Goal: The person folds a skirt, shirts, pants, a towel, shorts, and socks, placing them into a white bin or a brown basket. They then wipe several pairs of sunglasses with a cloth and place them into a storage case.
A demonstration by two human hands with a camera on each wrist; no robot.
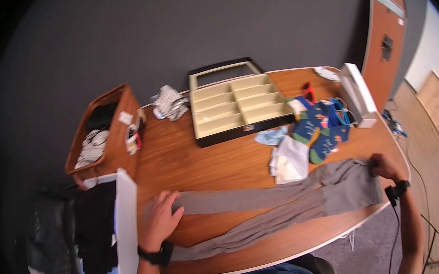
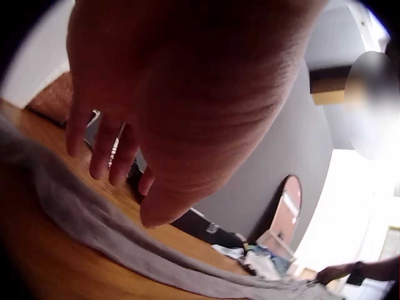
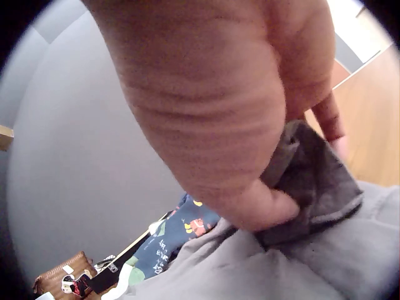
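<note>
The gray pants [image 1: 343,193] lie stretched across the wooden table [image 1: 201,168], waist end at the right and both legs running left, the two legs apart. The right hand [image 1: 388,167] grips the waist end, the thumb pressed against a darker fold of cloth. The left hand [image 1: 163,220] is released, its fingers extended over the end of the farther leg (whether it touches the cloth, I cannot tell). Beyond the pants, patterned blue socks [image 1: 311,122] lie beside a white cloth [image 1: 292,158], just right of the open case [image 1: 240,108] with its cream compartments. At the left, a white box [image 1: 129,227] holds black clothes [image 1: 98,230], near a brown basket [image 1: 130,109]
</note>
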